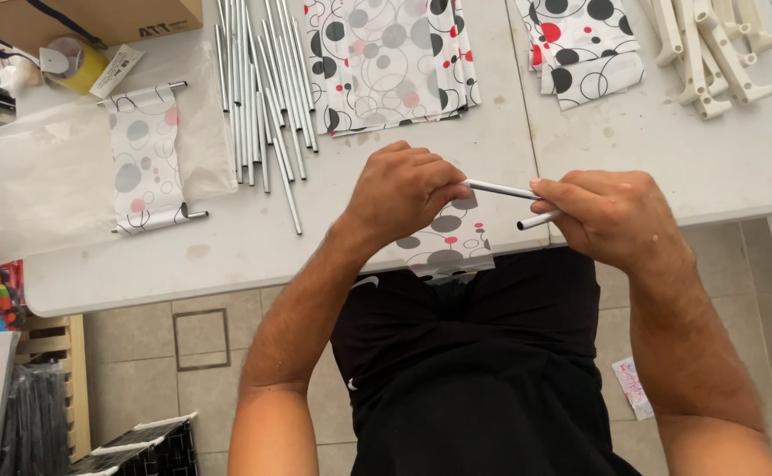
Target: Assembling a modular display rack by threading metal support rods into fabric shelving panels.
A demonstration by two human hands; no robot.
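From the head camera, the left hand (403, 194) pinched a patterned fabric piece (447, 242) at the counter (227, 247) edge. The right hand (611, 216) gripped two thin metal rods (500, 189), their long axes pointing leftward toward the fabric, nearly touching the left fingers.

I get bright, even daylight on the white tabletop (721, 167), soft faint shadows, sharp focus, slight bending at frame edges.
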